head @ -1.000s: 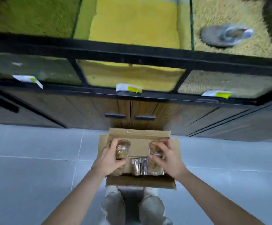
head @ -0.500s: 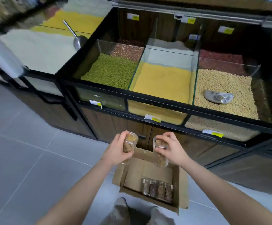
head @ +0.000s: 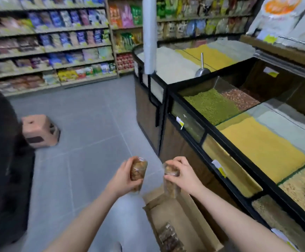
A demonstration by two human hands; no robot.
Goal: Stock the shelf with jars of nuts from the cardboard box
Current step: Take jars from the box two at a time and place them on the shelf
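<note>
Two jars of nuts, one [head: 138, 170] gripped in the left hand [head: 124, 179] and one [head: 170, 180] in the right hand [head: 185, 176], are held above the cardboard box [head: 188, 224] at lower centre, more jars [head: 168, 237] left inside, none yet shelved.

Grey tiled floor [head: 93, 124], pink stool [head: 39, 130], white pillar [head: 150, 33].

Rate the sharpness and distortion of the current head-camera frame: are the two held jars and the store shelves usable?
Head view: wide-angle bending curves the bin counter and the shelves; motion blur smears the shelf packages beyond reading; left hand with its jar and right hand with its jar are soft but recognisable; lighting even, no harsh glare; a dark blurred shape fills the left edge.
</note>
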